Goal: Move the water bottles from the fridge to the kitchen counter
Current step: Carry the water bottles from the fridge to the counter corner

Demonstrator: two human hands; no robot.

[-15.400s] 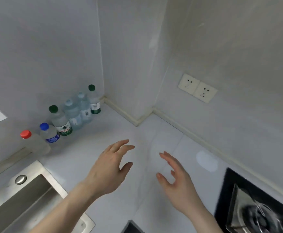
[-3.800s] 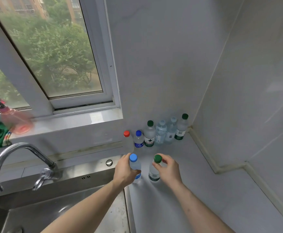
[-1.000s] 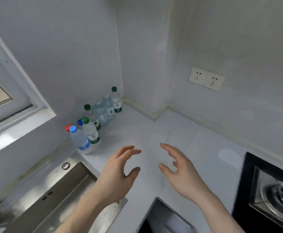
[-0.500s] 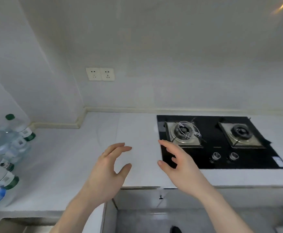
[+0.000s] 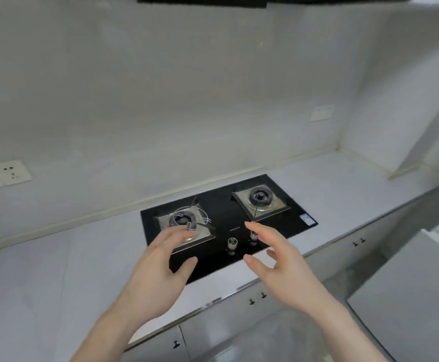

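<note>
Head view is showing no bottles and no fridge; both are lying outside the frame, so where they stand cannot be told from here. Both hands are hanging in the air, empty: the left hand [image 5: 158, 270] with fingers loosely spread and relaxed, the right hand [image 5: 281, 259] likewise, palms facing each other above the counter [image 5: 56, 270] edge.

Beneath and beyond them the black hob [image 5: 228, 223] is sitting flush in the counter, with a left burner [image 5: 184, 223] carrying a wire ring, a right burner [image 5: 261, 197], and two knobs [image 5: 232, 242] just under the fingertips.

Risk, as I judge it: the hands are passing close over the knobs and the wire ring, and a low sweep could be turning a knob or snagging the wire. Any bottle set down here later could be tipping on the raised burner frames, so the hob is looking like a poor landing spot.

Open room is lying on the bare counter to the left of the hob and along the right stretch toward the corner. The front edge is running diagonally under the wrists, with cabinet doors [image 5: 260, 307] below, and a grey panel [image 5: 409, 296] is crowding in at the lower right. Sockets [image 5: 1, 175] are sitting on the wall at far left.
</note>
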